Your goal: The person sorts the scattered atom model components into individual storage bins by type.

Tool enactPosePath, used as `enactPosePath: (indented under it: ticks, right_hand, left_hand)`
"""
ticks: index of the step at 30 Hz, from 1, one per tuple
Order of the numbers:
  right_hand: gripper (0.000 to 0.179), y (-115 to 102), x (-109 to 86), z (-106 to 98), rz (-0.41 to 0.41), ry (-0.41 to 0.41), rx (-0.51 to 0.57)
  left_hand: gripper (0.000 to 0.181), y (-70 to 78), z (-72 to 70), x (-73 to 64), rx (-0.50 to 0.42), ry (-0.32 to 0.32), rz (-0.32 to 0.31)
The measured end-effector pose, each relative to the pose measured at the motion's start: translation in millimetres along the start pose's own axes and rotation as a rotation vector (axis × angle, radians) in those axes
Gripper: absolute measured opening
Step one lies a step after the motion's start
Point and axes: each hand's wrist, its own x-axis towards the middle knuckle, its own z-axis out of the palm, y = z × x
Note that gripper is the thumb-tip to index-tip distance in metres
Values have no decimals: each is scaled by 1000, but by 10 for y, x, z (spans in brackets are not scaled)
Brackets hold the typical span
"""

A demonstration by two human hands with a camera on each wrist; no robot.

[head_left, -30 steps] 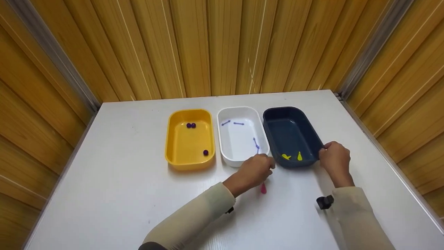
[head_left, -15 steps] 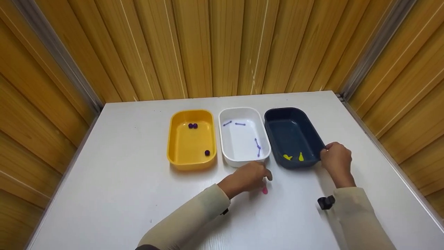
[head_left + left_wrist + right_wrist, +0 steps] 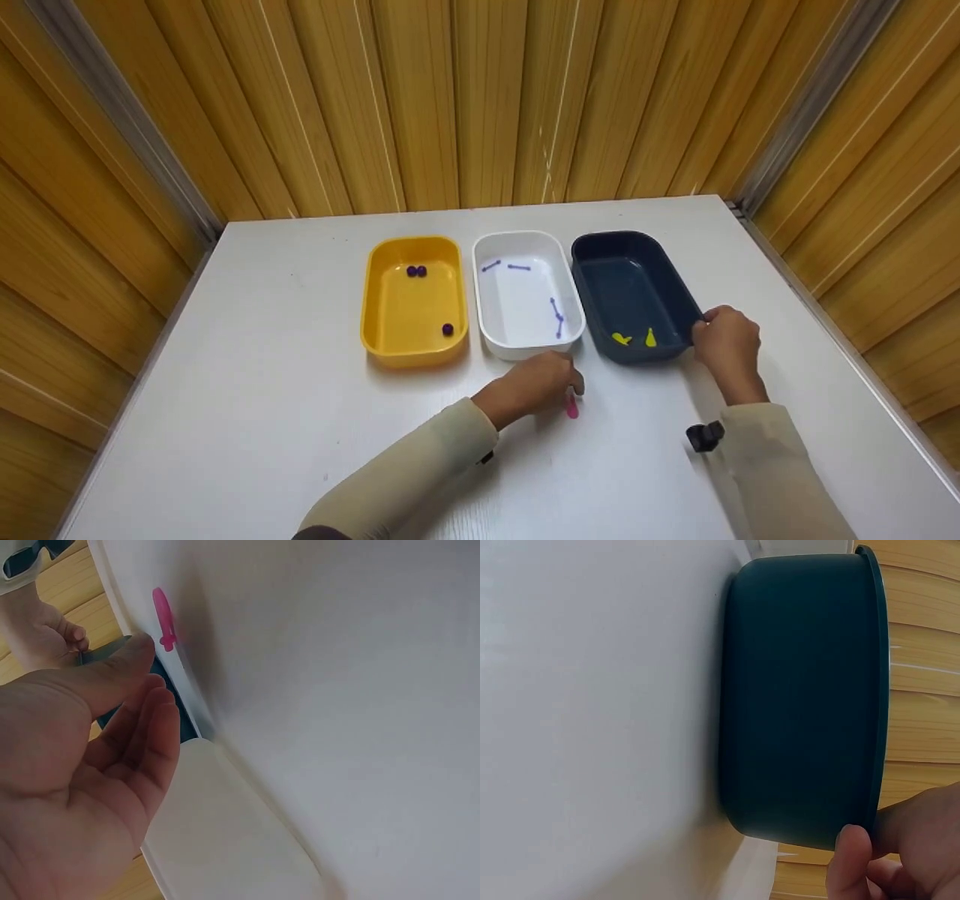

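Note:
My left hand is in front of the white tray, fingers loosely bent over the tabletop. Just past its fingertips is a small pink teardrop-shaped piece with a knobbed end near the thumb tip; the index finger is hidden behind the thumb in the left wrist view. My right hand pinches the near right corner of the dark blue tray's rim, thumb on the outside. That dark blue tray stands upright on the table and holds yellow pieces at its near end.
Left of the white tray stands a yellow tray with dark purple beads in it. Several thin purple sticks with knobbed ends lie in the white tray. Wood-patterned walls enclose the white table.
My left hand has moved back from the white tray's near edge, down toward the pink piece on the table. My right hand keeps its hold on the dark blue tray.

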Motion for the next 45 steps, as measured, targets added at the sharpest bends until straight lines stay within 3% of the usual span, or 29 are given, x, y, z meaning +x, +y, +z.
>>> enactPosePath:
  ticks: [13, 22, 29, 39, 45]
  right_hand:
    - [36, -21, 13, 14, -21, 47, 6]
    - [35, -44, 1, 11, -28, 45, 8]
    - [34, -32, 3, 16, -28, 44, 22]
    - [35, -22, 9, 13, 13, 12, 13]
    - [36, -17, 5, 6, 4, 18, 13]
  left_hand:
    - [20, -21, 40, 26, 26, 14, -26]
    - [19, -44, 78, 40, 121, 32, -20]
    - [21, -34, 91, 75, 47, 15, -51]
    - [18, 8, 127, 116, 15, -23, -19]
    - [14, 34, 131, 113, 39, 7, -12]
